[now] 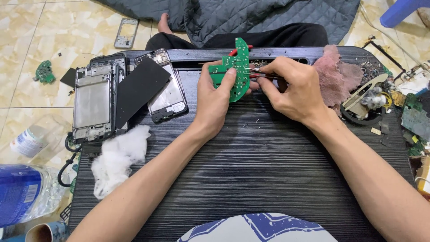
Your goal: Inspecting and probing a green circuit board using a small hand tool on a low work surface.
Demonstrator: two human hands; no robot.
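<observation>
Fingers of the left hand [215, 96] closed around a green circuit board [237, 67], held upright above the black counter [251, 170]. The right hand [291, 89] pinched tweezers [256, 71] against it. The board looked light, stiff and fragile, best gripped by its bare edges.

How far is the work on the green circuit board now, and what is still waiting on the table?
Done: two opened phone frames lie stripped at the left of the black table. In hand: the left hand holds the green circuit board upright, while the right hand applies tweezers to it. Left: the board is not set down; loose board scraps wait at right.
</observation>
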